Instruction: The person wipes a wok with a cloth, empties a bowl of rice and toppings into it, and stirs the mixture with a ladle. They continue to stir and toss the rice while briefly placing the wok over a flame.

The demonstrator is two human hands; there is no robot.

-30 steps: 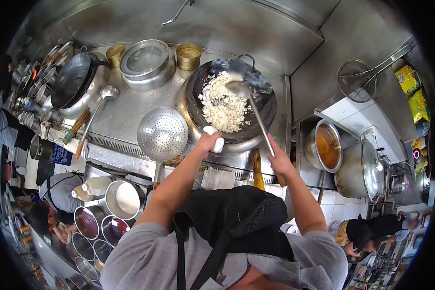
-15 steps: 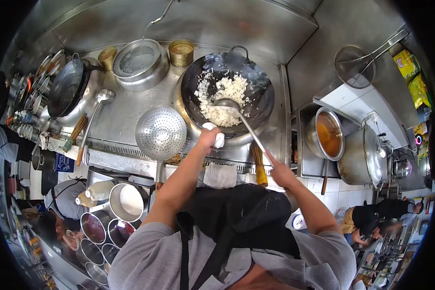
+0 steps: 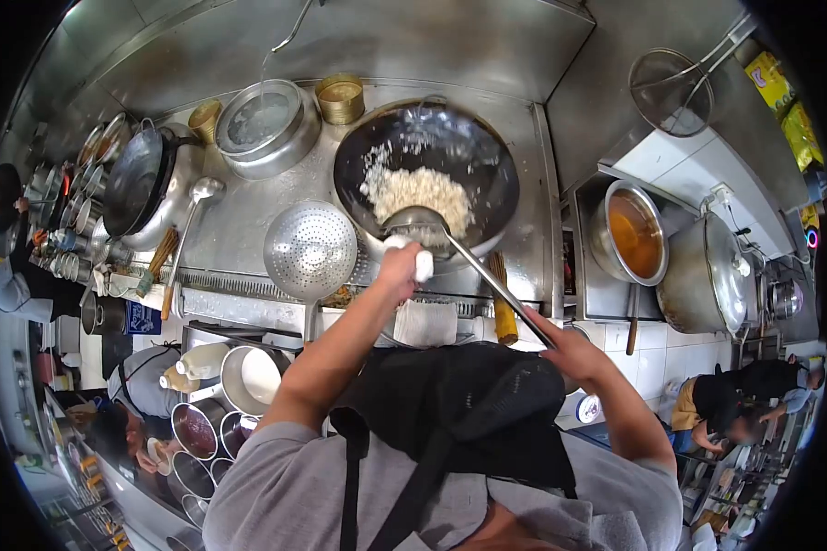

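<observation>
Now the ladle has its bowl drawn in close to the left hand, whereas a second ago it was across the wok, well beyond that grip. The right hand has come back toward the body along with it. Half a second ago the rice lay in two joined heaps; it has now drawn into one broad mound, and the far handle of the wok has gone blurry.

The rice is pale and loose, slightly smeared in the view, with stray grains up the dark wall of the wok. It sits inside the wok, just past the left hand, and the ladle's bowl touches its near edge. The wok itself is black and round, directly beyond the left grip.

The left hand is closed around a bunched white cloth at the wok's near rim; whether there is a handle under the cloth cannot be seen. The right hand has its fingers wrapped around the end of the ladle's handle, which slants away from it toward the left hand. A strainer lies just left of the left grip, and a brush is near the right one, to its left.
</observation>
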